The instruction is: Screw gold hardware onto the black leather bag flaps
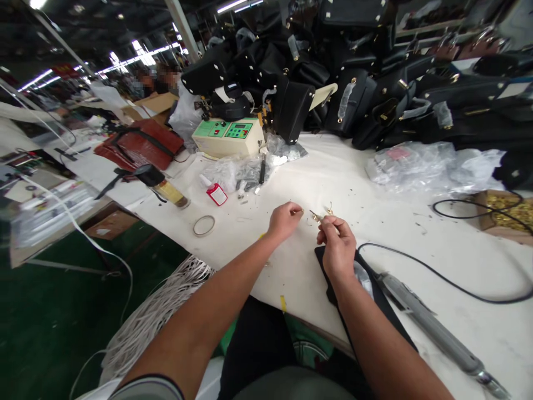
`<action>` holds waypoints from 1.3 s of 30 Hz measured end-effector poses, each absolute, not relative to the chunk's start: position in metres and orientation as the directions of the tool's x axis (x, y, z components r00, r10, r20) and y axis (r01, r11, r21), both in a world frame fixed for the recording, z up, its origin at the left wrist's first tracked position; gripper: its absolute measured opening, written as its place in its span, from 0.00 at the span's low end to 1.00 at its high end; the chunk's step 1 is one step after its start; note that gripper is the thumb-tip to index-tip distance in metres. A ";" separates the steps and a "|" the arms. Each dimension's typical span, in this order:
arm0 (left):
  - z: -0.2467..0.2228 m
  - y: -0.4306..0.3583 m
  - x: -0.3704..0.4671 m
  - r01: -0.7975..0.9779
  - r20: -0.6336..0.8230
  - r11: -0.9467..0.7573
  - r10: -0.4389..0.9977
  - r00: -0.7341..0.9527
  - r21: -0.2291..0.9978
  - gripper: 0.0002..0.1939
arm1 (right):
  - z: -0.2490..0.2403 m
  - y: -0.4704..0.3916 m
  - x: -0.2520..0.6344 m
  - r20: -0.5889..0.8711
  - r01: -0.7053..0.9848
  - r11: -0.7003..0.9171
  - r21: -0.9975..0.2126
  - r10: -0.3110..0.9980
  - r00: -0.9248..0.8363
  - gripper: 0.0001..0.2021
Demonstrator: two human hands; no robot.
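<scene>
My left hand (285, 220) is closed in a pinch over the white table (245, 239), with something tiny at its fingertips that I cannot make out. Just right of it, my right hand (336, 244) grips a small gold metal piece (316, 216) with a thin dark tip pointing at the left fingertips. The hands are a short gap apart. Another small gold piece (330, 209) lies on the table beyond the right fingers. Under my right wrist is a black flat item (389, 303), and a grey electric screwdriver (433, 328) rests to its right.
A red-labelled bottle (217, 193), a tape ring (204, 225) and a bottle with a black top (166, 189) stand or lie left. Behind are a control box (229, 139), black bags (291, 108) and plastic wrap (433, 166). A black cable (441, 279) loops right, near a box of gold parts (506, 214).
</scene>
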State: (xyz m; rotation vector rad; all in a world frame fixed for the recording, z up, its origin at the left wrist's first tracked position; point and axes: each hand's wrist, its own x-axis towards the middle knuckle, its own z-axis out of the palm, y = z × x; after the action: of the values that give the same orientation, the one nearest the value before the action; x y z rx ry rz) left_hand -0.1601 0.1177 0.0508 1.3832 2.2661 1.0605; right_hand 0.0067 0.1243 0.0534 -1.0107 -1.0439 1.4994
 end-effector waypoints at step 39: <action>0.029 -0.055 -0.181 0.390 0.122 0.263 0.673 -0.729 0.882 0.04 | 0.039 0.087 -0.045 -0.230 0.044 -0.253 -0.966 0.779 -0.583 0.21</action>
State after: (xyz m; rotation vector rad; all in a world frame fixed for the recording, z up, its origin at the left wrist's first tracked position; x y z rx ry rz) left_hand -0.1810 -0.0551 0.0288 0.9814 2.2588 1.4522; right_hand -0.0453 0.0868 0.0393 -1.0086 -1.4912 1.8880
